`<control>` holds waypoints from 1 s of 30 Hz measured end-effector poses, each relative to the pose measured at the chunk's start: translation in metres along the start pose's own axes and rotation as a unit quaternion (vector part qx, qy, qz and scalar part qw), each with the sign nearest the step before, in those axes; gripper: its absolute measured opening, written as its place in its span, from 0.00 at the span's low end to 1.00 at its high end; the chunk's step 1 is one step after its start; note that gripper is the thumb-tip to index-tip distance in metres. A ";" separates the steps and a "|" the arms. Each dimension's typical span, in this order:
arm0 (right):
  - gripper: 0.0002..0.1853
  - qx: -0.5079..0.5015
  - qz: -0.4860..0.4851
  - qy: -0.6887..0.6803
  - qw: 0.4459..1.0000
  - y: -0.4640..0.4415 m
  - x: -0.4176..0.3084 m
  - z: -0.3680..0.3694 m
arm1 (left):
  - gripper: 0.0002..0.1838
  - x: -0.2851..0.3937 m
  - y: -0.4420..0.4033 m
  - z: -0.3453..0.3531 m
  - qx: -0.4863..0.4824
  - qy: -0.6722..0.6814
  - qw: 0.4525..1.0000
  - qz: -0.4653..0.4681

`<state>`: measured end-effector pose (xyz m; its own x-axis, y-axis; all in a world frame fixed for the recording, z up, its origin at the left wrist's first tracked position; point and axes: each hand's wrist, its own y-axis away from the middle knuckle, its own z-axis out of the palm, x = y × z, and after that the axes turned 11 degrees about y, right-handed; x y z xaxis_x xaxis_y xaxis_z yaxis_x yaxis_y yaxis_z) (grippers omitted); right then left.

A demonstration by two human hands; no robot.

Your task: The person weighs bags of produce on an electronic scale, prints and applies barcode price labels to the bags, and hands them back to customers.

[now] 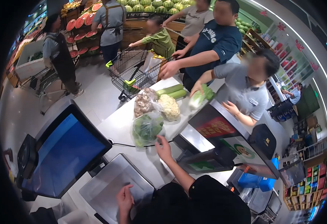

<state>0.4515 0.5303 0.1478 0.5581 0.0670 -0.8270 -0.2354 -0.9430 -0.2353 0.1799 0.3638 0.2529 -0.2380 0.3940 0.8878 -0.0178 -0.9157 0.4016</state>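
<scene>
On the white counter [113,123] lies a clear plastic bag of leafy greens [147,128]. My right hand [164,148] reaches to the bag's near right edge, fingers apart; whether they touch the plastic I cannot tell. My left hand [125,199] hovers above the metal scale plate [109,186], loosely bent and holding nothing visible. Behind the greens are a bag of mushrooms [144,101], a cauliflower [169,107] and long green vegetables [172,91]. To their right, a co-worker's hand [197,89] holds a leafy cabbage [200,98].
A large screen [68,149] stands at my left. Another display [230,138] and a small terminal [204,162] rise at the right. A black cable [133,145] crosses the counter. Beyond it are a shopping cart [133,71], several people and watermelons [148,4].
</scene>
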 end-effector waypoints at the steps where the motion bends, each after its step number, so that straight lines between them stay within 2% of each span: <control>1: 0.21 0.010 0.041 0.014 0.999 -0.007 0.000 -0.003 | 0.17 0.002 -0.001 -0.002 0.007 0.003 1.000 -0.002; 2: 0.19 0.022 0.082 0.029 0.996 -0.014 0.001 -0.005 | 0.21 0.003 -0.003 -0.004 0.008 -0.015 1.000 -0.004; 3: 0.19 0.017 0.082 0.029 0.996 -0.026 -0.003 -0.010 | 0.25 0.005 -0.005 -0.006 0.007 -0.033 0.999 -0.006; 5: 0.19 0.049 0.144 0.005 0.988 -0.053 -0.010 -0.015 | 0.29 0.010 -0.011 -0.008 0.009 -0.048 0.999 0.003; 9: 0.23 0.140 0.101 -0.009 0.985 -0.114 0.045 -0.004 | 0.37 0.003 -0.023 -0.020 -0.002 -0.031 0.999 0.013; 11: 0.35 0.170 0.075 0.138 0.973 -0.151 0.067 -0.005 | 0.37 0.007 -0.027 -0.019 0.003 -0.026 0.999 0.019; 12: 0.35 0.169 0.077 0.136 0.973 -0.165 0.068 -0.006 | 0.37 0.009 -0.028 -0.017 0.005 -0.020 0.999 0.026; 14: 0.52 0.118 0.182 0.328 0.920 -0.186 0.069 -0.006 | 0.36 0.009 -0.027 -0.013 0.012 0.000 1.000 0.021; 15: 0.52 0.118 0.183 0.322 0.922 -0.190 0.068 -0.008 | 0.35 0.010 -0.028 -0.012 0.017 0.023 0.999 0.018; 17: 0.62 0.040 0.211 0.432 0.876 -0.198 0.063 -0.010 | 0.35 0.007 -0.026 -0.011 0.017 0.041 0.999 0.013; 20: 0.64 0.002 0.171 0.486 0.857 -0.206 0.062 -0.012 | 0.35 0.005 -0.023 -0.012 0.011 0.064 0.998 0.002; 22: 0.61 0.000 0.158 0.508 0.847 -0.209 0.071 -0.013 | 0.35 0.008 -0.021 -0.010 0.027 0.065 0.997 -0.014; 24: 0.57 0.023 0.116 0.446 0.887 -0.211 0.080 -0.015 | 0.35 0.008 -0.021 -0.009 0.034 0.072 0.997 -0.016; 26: 0.54 0.036 0.125 0.451 0.883 -0.216 0.078 -0.019 | 0.35 0.009 -0.020 -0.009 0.034 0.062 0.997 -0.005; 28: 0.53 0.040 0.127 0.388 0.912 -0.221 0.087 -0.028 | 0.35 0.007 -0.021 -0.009 0.039 0.065 0.997 -0.009; 29: 0.50 0.075 0.087 0.380 0.918 -0.221 0.091 -0.031 | 0.34 0.006 -0.023 -0.008 0.039 0.069 0.997 -0.008; 30: 0.50 0.075 0.089 0.382 0.917 -0.225 0.099 -0.032 | 0.34 0.004 -0.024 -0.008 0.038 0.070 0.997 -0.011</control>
<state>0.5852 0.7382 0.1354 0.8818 -0.3846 -0.2731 -0.4505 -0.8581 -0.2463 0.1720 0.3871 0.2453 -0.3717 0.3937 0.8408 0.0483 -0.8962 0.4410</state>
